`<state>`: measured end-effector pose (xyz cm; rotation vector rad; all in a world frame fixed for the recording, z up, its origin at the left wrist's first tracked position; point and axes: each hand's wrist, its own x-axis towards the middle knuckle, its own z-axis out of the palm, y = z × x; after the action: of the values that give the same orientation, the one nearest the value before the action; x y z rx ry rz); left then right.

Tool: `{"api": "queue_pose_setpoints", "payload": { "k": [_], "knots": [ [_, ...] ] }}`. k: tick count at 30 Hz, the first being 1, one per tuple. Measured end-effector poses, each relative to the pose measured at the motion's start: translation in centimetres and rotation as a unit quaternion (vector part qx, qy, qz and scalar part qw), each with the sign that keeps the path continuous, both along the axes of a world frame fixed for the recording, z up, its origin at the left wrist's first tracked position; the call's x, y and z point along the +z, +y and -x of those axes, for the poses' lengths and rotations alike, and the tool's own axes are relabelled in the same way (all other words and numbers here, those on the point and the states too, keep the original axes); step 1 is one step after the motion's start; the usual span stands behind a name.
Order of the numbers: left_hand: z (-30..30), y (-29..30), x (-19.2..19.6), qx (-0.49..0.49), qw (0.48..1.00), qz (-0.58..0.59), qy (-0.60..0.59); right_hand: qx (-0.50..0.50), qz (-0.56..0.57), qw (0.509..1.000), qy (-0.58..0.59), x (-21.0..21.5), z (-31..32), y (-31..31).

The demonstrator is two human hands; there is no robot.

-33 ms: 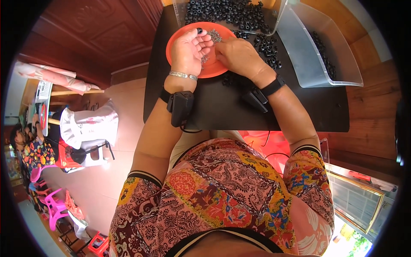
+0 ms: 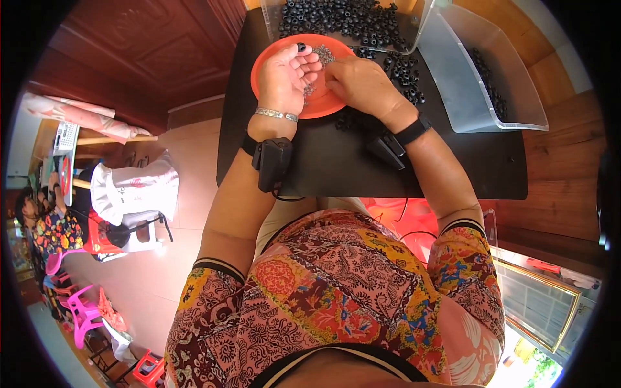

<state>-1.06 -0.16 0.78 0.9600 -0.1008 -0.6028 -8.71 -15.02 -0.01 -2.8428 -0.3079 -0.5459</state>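
Head view, left hand: the left hand (image 2: 289,72) lies palm up over the round orange plastic plate (image 2: 272,59), fingers loosely curled and half open; a small black rubber ring (image 2: 301,46) sits at its fingertips, and a few tiny grey pieces seem to rest in the palm (too small to tell more).
Head view, right hand: the right hand (image 2: 359,83) lies knuckles up just beside the left, its fingertips pinched together at the edge of the left palm; what they pinch I cannot tell.
Head view, plate: it rests on the black tabletop (image 2: 336,168), partly under both hands, with a little heap of small grey metal bits (image 2: 324,54) on it, just above the right fingertips.
Head view, loose rings: a scatter of black rubber rings (image 2: 404,74) lies on the table touching the right side of the right hand.
Head view, far tray: a clear plastic tray (image 2: 414,35) full of the same black rings stands beyond the plate.
Head view, right tray: a second clear plastic tub (image 2: 466,97), with a few rings along its far wall, stands right of the right hand, apart from it.
Head view, wrists: a silver bracelet (image 2: 275,114) and a black strapped device (image 2: 274,163) on the left forearm; a black wristband (image 2: 413,130) on the right.
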Motion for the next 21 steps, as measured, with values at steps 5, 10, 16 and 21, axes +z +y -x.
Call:
{"api": "queue_pose_setpoints", "payload": {
  "k": [5, 10, 16, 21],
  "knots": [
    [0.0, 0.0, 0.0, -0.004, 1.0, 0.0, 0.0, -0.001, -0.261, 0.963, 0.07, 1.2, 0.1, -0.9],
    [0.5, -0.3, 0.3, -0.028, 1.0, 0.005, 0.011, 0.049, -0.496, 0.861, 0.102, 0.7, -0.1, -2.1],
    [1.2, -0.5, -0.2, -0.111, 0.993, 0.029, 0.011, 0.068, -0.598, 0.798, 0.02, 1.7, 0.3, -1.5],
    [1.9, -1.1, -0.5, -0.178, 0.983, 0.047, 0.019, 0.084, -0.59, 0.803, 0.006, 1.8, 0.8, -0.8]
  ]
}}
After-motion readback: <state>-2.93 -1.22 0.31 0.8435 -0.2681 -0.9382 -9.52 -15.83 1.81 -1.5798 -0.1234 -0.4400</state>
